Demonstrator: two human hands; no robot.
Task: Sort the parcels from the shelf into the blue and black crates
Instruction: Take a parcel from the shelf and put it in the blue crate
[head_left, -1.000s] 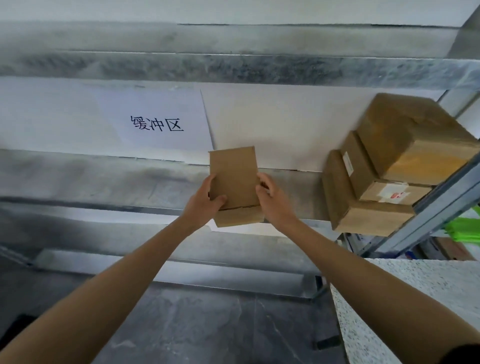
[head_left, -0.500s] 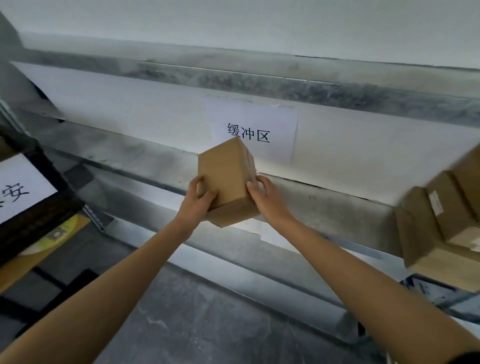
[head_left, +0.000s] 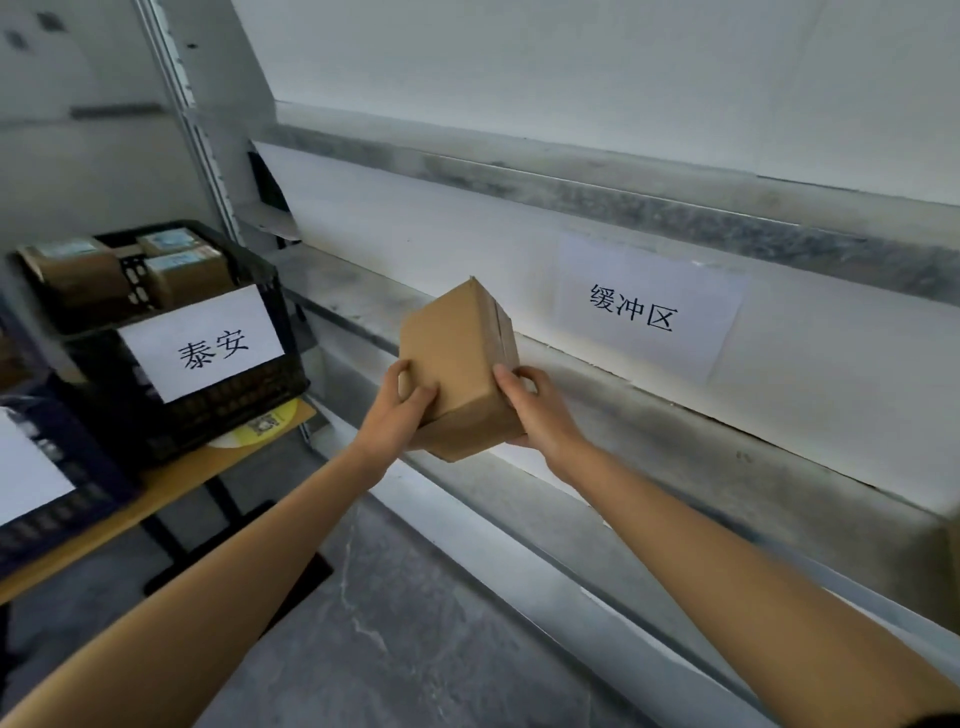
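Observation:
A small brown cardboard parcel (head_left: 460, 364) is held in the air in front of the metal shelf (head_left: 675, 447). My left hand (head_left: 400, 410) grips its left side with the thumb on the front face. My right hand (head_left: 535, 408) grips its right side. At the left, a black crate (head_left: 218, 410) with a white paper label stands on a wooden table and holds several brown parcels (head_left: 182, 275). Part of a blue crate (head_left: 57, 519) with a white label shows at the far left edge.
A wooden table (head_left: 171, 483) with black legs carries both crates, with a yellow disc (head_left: 260, 428) under the black one. A white paper sign (head_left: 644, 306) hangs on the shelf's back wall. Grey stone floor (head_left: 395, 623) lies below.
The view has swung left, away from the stacked parcels on the shelf's right end. Both hands have carried the parcel left toward the black crate, which has come into view.

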